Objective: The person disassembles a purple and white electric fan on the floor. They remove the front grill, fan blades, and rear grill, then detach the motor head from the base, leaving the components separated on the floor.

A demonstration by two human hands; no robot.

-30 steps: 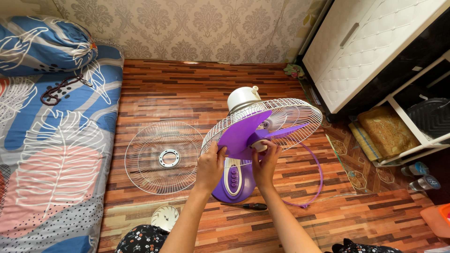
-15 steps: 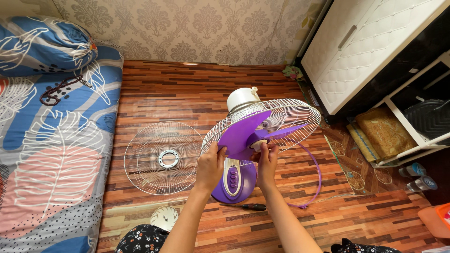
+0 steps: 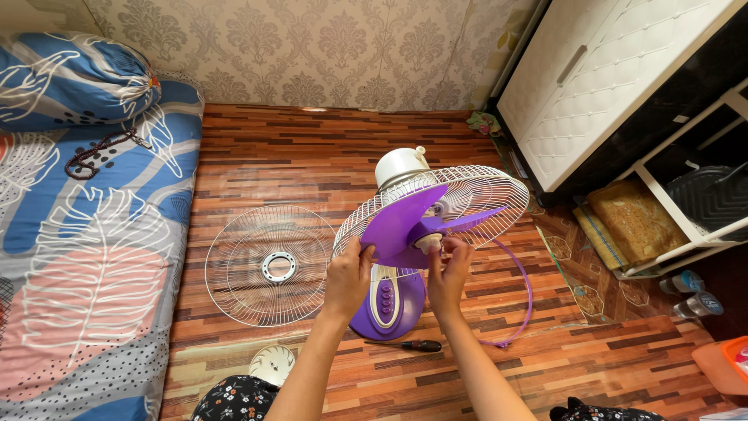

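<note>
Gripping purple plastic fan blade (image 3: 405,222) at lower edge w/ left hand (image 3: 348,274); right hand (image 3: 449,269), nearer, pinches white hub cap (image 3: 428,242). Blade sits inside white wire rear guard (image 3: 499,199), directly ahead, hub axis tilted toward person.

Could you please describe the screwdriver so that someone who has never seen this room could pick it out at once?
Start at the purple fan standing on the wooden floor. Just in front of its round base, between the person's forearms, lies the screwdriver. It is the only slim, dark tool there, unlike the round white grille to the left.
</note>
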